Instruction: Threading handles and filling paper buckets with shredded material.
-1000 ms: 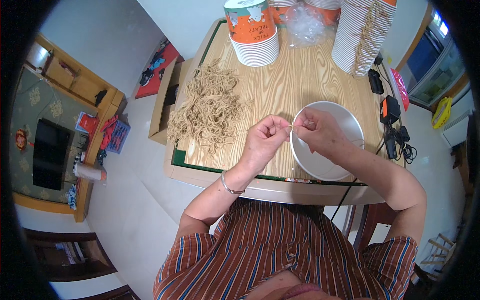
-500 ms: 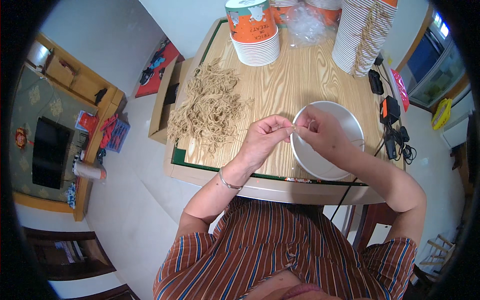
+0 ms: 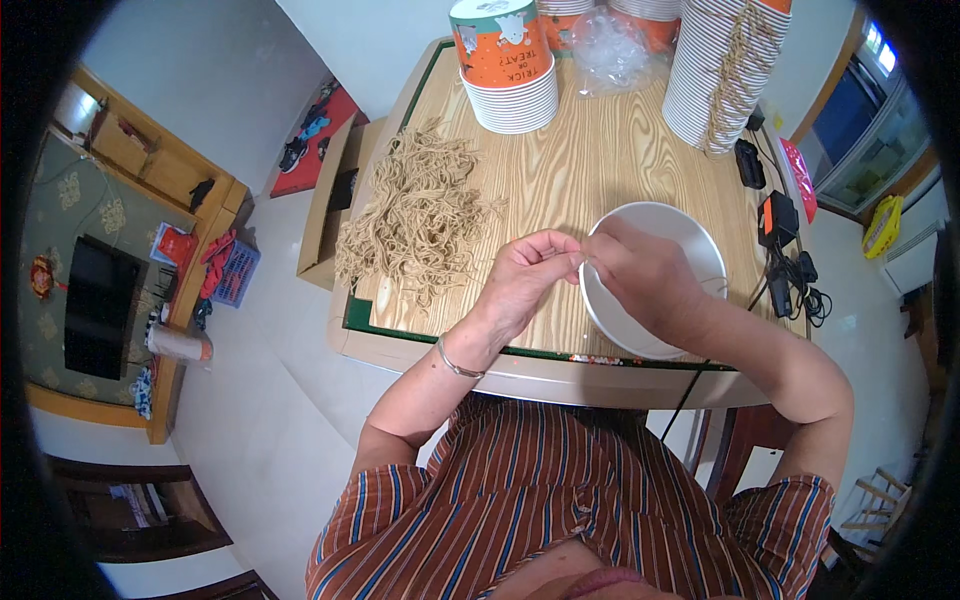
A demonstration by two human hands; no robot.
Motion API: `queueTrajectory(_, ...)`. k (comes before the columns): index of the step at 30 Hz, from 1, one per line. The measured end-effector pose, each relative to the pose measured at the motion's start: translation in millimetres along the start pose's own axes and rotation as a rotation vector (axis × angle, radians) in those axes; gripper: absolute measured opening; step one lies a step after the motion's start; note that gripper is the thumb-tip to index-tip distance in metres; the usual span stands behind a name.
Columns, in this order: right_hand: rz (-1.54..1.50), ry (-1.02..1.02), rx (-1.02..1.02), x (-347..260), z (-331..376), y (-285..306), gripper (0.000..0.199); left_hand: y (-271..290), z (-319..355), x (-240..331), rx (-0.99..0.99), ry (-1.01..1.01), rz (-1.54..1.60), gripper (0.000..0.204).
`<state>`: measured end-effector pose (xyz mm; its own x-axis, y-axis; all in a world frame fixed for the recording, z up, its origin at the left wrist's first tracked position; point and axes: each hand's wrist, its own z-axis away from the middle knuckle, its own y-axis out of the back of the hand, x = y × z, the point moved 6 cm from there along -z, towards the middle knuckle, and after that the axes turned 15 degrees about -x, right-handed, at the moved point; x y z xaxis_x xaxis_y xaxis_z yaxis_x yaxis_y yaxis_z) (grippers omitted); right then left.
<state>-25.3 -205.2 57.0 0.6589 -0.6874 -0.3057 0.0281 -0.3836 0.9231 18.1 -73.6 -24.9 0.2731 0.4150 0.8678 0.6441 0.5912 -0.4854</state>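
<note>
A white paper bucket [image 3: 655, 340] stands on the table near its front edge, mouth toward me. At its left rim my left hand [image 3: 530, 280] is closed in a pinch, thumb against forefinger, on a thin bit of twine [image 3: 585, 257]. My right hand [image 3: 645, 275] reaches over the bucket's mouth, its fingertips closed at the same spot; motion blurs them a little. A strand of cord [image 3: 713, 281] shows at the bucket's right inner wall. To the left of my left hand lies a loose heap of tan twine cords [image 3: 415, 215].
Nested paper buckets [image 3: 510, 95] stand at the back, beside a clear plastic bag [image 3: 612, 50]. A tall stack [image 3: 690, 95] with twine handles leans at back right. Black adapters and cables [image 3: 780, 225] line the right edge. A cardboard box [image 3: 325, 235] sits left of the table.
My right hand has turned slightly, its fingers curling closer to the left fingertips at the rim. The left hand and bucket have barely shifted.
</note>
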Motion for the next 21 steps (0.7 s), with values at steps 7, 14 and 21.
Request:
queueTrajectory(7,0.38,0.248,0.039,-21.0,5.4,4.9,0.032,1.2,0.1,1.7,0.003,-0.009,0.018,0.007)
queueTrajectory(14,0.275,0.223,0.044,-9.4,3.2,-0.9,0.026,0.0,-0.1,4.4,0.017,0.013,-0.015,0.009)
queueTrajectory(21,-0.422,-0.2,-0.028,16.6,-1.5,9.9,0.015,1.1,-0.9,0.1,0.013,0.034,0.072,0.01)
